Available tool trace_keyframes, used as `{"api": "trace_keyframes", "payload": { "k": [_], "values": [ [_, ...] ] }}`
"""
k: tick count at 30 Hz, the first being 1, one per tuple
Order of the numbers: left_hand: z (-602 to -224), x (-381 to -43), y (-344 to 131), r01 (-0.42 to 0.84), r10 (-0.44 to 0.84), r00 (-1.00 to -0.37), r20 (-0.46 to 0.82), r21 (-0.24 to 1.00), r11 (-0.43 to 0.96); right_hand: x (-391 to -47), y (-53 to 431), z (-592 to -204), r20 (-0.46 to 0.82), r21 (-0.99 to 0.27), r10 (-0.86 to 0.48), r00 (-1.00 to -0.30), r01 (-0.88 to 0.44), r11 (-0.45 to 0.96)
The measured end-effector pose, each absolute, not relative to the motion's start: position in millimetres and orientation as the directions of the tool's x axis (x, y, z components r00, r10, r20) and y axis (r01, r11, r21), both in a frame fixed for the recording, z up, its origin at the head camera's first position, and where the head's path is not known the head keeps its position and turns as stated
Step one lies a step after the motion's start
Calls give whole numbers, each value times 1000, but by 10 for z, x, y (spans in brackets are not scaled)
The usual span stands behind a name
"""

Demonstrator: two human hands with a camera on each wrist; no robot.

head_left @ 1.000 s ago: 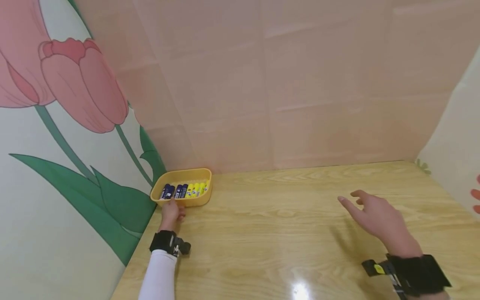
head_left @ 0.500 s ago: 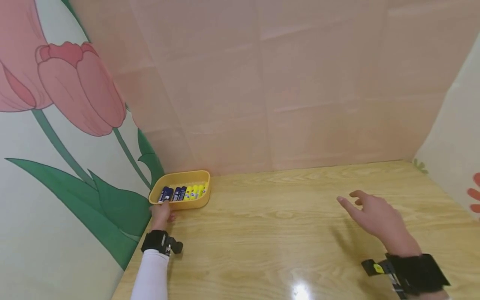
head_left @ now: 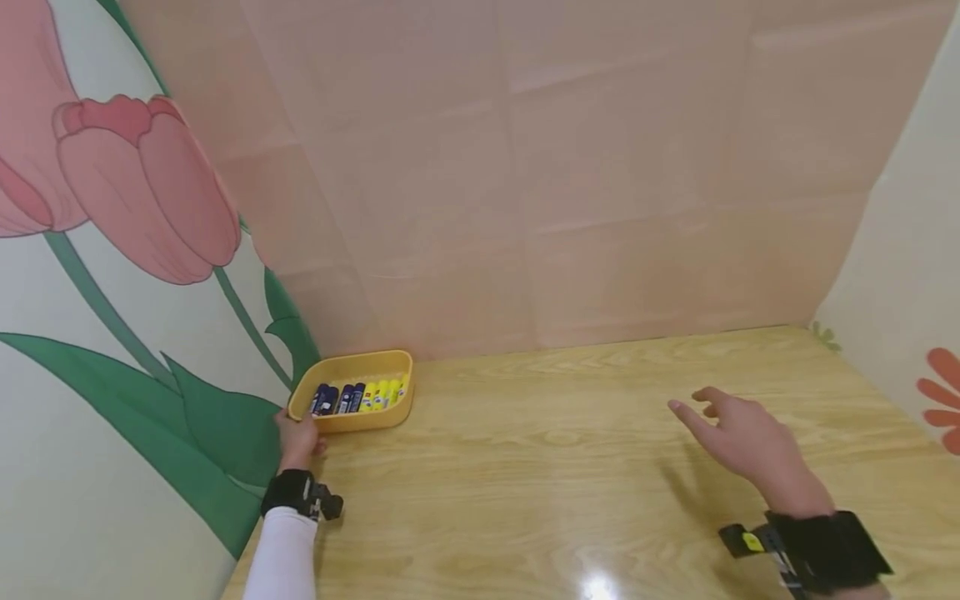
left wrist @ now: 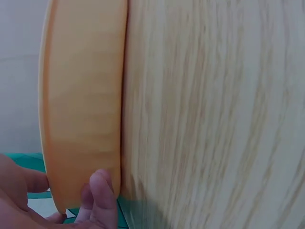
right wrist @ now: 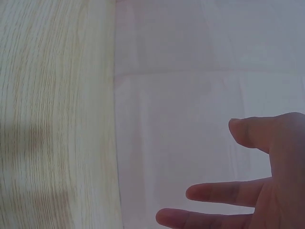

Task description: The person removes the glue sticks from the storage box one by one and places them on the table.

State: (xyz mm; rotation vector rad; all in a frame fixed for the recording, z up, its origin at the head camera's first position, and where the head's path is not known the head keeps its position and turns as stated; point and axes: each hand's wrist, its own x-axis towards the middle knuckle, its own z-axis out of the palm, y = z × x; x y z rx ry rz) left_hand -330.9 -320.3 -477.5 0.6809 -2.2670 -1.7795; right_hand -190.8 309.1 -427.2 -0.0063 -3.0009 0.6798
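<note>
A yellow plastic tray (head_left: 388,418) stands at the back left of the table, by the mural wall. Inside lie several short dark blue cylinders (head_left: 337,400) and several yellow ones (head_left: 381,395), side by side in a row. My left hand (head_left: 297,440) grips the tray's near left corner. In the left wrist view, its thumb and fingers bend around the end of the tray's wall (left wrist: 86,95). My right hand (head_left: 753,437) hovers above the right side of the table, holding nothing. Its thumb and fingers (right wrist: 219,192) are spread apart in the right wrist view.
The wood-grain table (head_left: 510,467) meets a pinkish paper-covered back wall (head_left: 465,167). To the left rises a wall with painted tulips (head_left: 150,192). A pale wall (head_left: 915,233) with a red flower bounds the right side.
My left hand has slid left along the tray's front, from nearer its middle to the near left corner. The head view has shifted slightly. My right hand keeps its pose.
</note>
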Motion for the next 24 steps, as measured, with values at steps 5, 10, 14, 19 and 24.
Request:
{"api": "trace_keyframes", "payload": {
  "k": [5,10,14,19,24],
  "values": [
    [-4758,-3311,-3257,-243,-437,-889,-133,948,204,-1920,3089,-4286,56,-429,16,-998,-9,903],
    [-4762,-3334,-3291,-257,-437,-889,-137,939,229,-1923,3103,-4300,50,-427,25,-998,1,904],
    [-4786,-3343,-3290,-274,-449,-883,-135,926,260,-1920,3106,-4303,51,-429,27,-998,3,904],
    [-4826,-3328,-3278,-255,-433,-896,-104,916,308,-1932,3099,-4313,50,-427,32,-998,7,904],
    [-4840,-3305,-3239,-214,-412,-910,-40,897,388,-1945,3099,-4305,53,-426,31,-998,6,905]
  ]
}}
